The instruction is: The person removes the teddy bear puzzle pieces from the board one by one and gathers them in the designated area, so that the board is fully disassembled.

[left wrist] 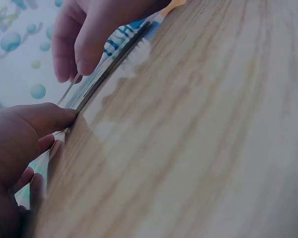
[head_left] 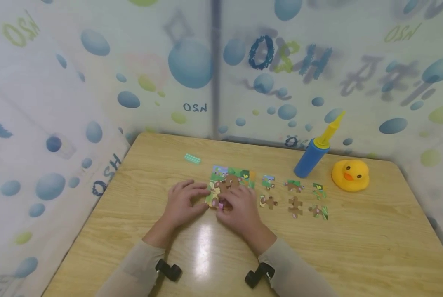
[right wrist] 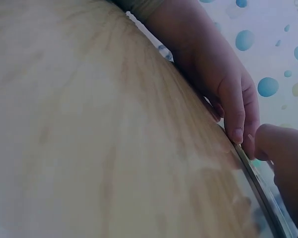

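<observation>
A small jigsaw puzzle board [head_left: 230, 182] with a picture of a brown bear lies flat on the table in the head view. My left hand [head_left: 184, 204] rests along its left side, fingers fairly straight, with the thumb touching the near left corner. Over the board's near part, my right hand [head_left: 241, 208] pinches a thin puzzle piece [left wrist: 69, 90] between thumb and fingers, tilted up from the board in the left wrist view. The fingers hide most of that piece from above. Several loose puzzle pieces [head_left: 295, 206] lie in two rows right of the board.
A blue pump [head_left: 309, 160] with a yellow nozzle stands behind the loose pieces. Right of it sits a yellow rubber duck [head_left: 350, 175]. A mint-green toy brick [head_left: 192, 159] lies at the back left. Patterned walls [head_left: 162, 111] enclose the wooden table [head_left: 370, 247].
</observation>
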Demonstrator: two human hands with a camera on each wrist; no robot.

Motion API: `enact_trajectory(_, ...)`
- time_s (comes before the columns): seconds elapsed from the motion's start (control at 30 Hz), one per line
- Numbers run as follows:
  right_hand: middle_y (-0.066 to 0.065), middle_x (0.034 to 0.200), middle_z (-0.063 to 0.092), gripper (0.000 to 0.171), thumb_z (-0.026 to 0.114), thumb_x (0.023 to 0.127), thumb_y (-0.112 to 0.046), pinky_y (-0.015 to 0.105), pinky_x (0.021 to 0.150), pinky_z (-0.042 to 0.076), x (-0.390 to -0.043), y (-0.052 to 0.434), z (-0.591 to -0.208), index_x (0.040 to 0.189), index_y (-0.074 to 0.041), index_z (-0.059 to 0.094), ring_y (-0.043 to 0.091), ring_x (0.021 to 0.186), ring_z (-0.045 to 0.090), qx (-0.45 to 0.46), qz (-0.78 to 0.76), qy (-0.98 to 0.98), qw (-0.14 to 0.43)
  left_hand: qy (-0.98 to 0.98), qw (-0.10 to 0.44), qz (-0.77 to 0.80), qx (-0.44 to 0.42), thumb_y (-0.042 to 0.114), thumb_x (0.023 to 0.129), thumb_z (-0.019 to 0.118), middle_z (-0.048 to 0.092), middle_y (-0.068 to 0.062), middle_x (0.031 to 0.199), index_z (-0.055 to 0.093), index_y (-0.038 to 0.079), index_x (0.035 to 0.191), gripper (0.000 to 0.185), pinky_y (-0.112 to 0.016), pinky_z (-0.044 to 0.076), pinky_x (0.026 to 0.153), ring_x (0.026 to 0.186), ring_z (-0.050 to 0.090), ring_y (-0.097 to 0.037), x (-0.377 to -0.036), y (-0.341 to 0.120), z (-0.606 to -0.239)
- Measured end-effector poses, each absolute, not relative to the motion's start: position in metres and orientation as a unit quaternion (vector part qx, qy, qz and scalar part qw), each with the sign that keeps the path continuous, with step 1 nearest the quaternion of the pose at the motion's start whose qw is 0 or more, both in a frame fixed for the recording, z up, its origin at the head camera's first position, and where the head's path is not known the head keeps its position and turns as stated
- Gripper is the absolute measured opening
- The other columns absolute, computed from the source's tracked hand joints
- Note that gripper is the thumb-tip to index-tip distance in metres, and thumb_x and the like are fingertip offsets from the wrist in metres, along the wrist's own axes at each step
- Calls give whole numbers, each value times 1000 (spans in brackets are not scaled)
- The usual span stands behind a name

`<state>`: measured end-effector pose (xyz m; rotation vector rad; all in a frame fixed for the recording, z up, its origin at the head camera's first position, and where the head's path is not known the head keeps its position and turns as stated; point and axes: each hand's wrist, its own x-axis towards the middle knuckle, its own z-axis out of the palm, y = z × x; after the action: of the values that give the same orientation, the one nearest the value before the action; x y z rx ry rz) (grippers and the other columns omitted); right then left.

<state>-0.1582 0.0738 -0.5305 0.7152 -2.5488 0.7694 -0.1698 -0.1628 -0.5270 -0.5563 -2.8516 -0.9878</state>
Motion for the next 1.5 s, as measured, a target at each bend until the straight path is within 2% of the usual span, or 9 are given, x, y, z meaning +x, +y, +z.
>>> enact_trajectory(0.2,-3,118,79,24,84,81,-27,51,99,42,-150,91,-530,105,-21,82,23,111,65,266,290,-896,205,-929,42,-314,-188,33,87,87,65,5,147,77,25,127,42,-67,14,121,148,42,-35,-174,-159,-524)
enact_trajectory(0.5,-1,112,81,15,83,84,-20,50,90,42,-133,132,-530,99,-19,85,23,98,67,265,281,-890,242,-925,43,-325,-193,29,86,88,66,4,147,78,23,126,42,-68,15,121,147,42,-37,-175,-160,-523)
enact_trajectory(0.73,0,110,81,16,82,83,-19,49,87,41,-116,163,-532,98,-18,85,26,100,69,256,289,-890,242,-922,46,-333,-192,27,85,88,66,2,146,78,22,125,41,-68,15,120,147,43,-38,-173,-159,-523)
enact_trajectory(0.9,1,108,81,18,84,80,-20,49,88,40,-106,181,-534,97,-17,84,23,96,67,246,285,-894,244,-922,43,-336,-188,27,85,88,66,3,146,78,23,125,41,-68,14,121,148,42,-38,-171,-160,-523)
enact_trajectory(1.07,1,109,81,19,85,78,-19,50,94,41,-98,192,-535,96,-16,84,25,99,69,239,294,-893,244,-922,44,-337,-187,28,85,88,66,3,146,78,23,125,41,-68,14,121,148,42,-39,-170,-162,-524)
enact_trajectory(1.3,2,110,81,20,86,76,-17,48,90,37,-93,200,-535,96,-15,84,27,101,67,241,297,-891,243,-922,45,-337,-186,29,85,88,66,3,146,78,24,124,41,-68,15,120,148,42,-39,-170,-162,-526)
enact_trajectory(1.5,3,111,81,21,85,76,-16,52,95,39,-91,201,-536,96,-14,84,26,101,67,244,297,-892,238,-924,42,-332,-185,31,85,88,66,3,146,78,24,125,41,-68,15,120,147,42,-38,-170,-163,-528)
